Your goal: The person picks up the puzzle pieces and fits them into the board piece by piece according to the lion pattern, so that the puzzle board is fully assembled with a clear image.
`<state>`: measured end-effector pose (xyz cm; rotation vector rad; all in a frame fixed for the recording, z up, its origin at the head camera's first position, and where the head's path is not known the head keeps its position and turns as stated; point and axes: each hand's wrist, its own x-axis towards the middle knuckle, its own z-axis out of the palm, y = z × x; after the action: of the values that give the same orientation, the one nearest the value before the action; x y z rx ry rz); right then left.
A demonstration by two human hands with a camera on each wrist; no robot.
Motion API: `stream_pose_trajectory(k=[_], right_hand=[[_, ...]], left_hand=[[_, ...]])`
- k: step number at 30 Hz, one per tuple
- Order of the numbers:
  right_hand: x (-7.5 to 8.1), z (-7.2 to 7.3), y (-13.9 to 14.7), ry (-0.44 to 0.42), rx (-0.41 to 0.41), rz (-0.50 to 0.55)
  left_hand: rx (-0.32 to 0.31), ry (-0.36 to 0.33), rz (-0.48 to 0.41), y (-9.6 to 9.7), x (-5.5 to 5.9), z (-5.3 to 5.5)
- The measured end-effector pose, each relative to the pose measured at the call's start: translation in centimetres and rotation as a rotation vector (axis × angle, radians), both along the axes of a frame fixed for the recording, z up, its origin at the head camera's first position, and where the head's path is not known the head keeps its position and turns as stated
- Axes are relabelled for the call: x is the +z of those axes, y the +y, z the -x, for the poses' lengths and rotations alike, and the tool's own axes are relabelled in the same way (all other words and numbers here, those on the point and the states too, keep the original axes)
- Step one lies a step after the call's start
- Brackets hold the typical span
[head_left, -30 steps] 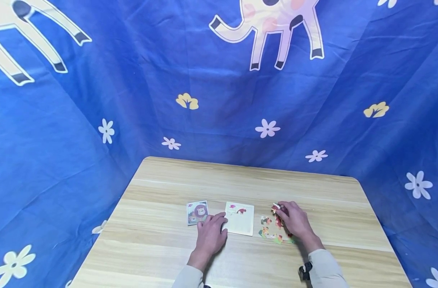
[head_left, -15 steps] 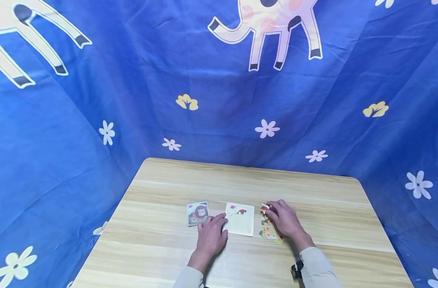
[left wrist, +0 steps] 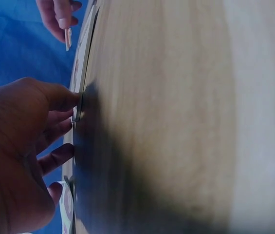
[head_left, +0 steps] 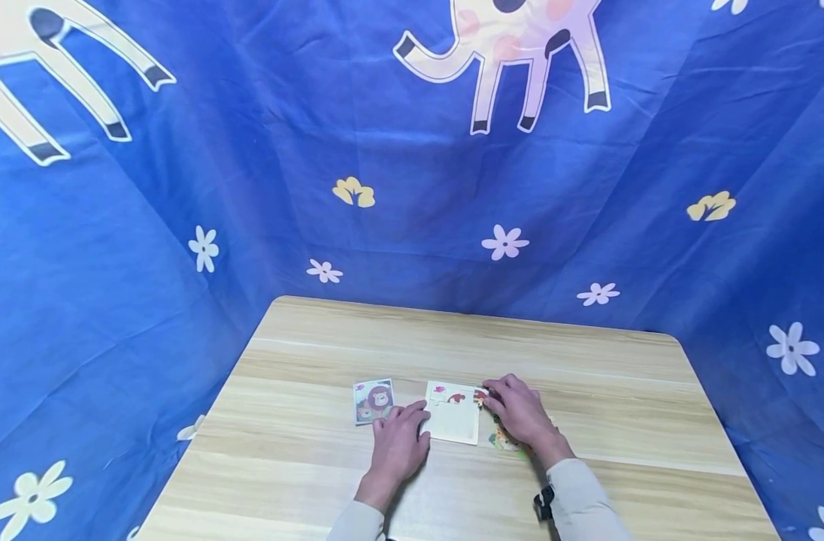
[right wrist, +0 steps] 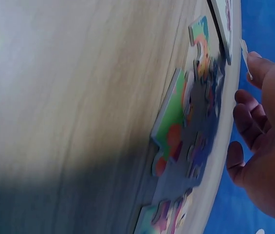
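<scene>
Puzzle pieces [head_left: 503, 438] partly hidden (in the head view) behind the right hand [head_left: 519, 412].

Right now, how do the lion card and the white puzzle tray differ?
The lion card is covered by a picture, while the puzzle tray is mostly blank, with pink and reddish-brown patches toward its far side. The tray also looks larger than the card. Both are rectangular and lie on the wooden table.

The left forearm [head_left: 355, 521] and right forearm [head_left: 584, 500] reach forward, slanting inward toward each other. The left hand [head_left: 398, 445] is palm down, fingers apart and slightly bent. The right hand [head_left: 518, 412] sets thumb against fingertip in a pinch, other fingers loosely curled.
</scene>
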<state>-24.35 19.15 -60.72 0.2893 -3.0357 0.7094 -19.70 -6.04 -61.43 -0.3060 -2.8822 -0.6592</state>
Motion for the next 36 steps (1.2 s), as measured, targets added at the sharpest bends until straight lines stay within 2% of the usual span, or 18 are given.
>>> stream_pose_trajectory(k=[23,36], right_hand=[[-0.2,0.2,-1.8,-0.006,0.049,-0.045],[-0.4,0.3,-2.3,-0.011,0.042,-0.054]], left_hand=[[0.004,0.004,-0.014,0.1,-0.3,-0.2],[0.004,0.008,-0.011,0.1,-0.3,-0.2]])
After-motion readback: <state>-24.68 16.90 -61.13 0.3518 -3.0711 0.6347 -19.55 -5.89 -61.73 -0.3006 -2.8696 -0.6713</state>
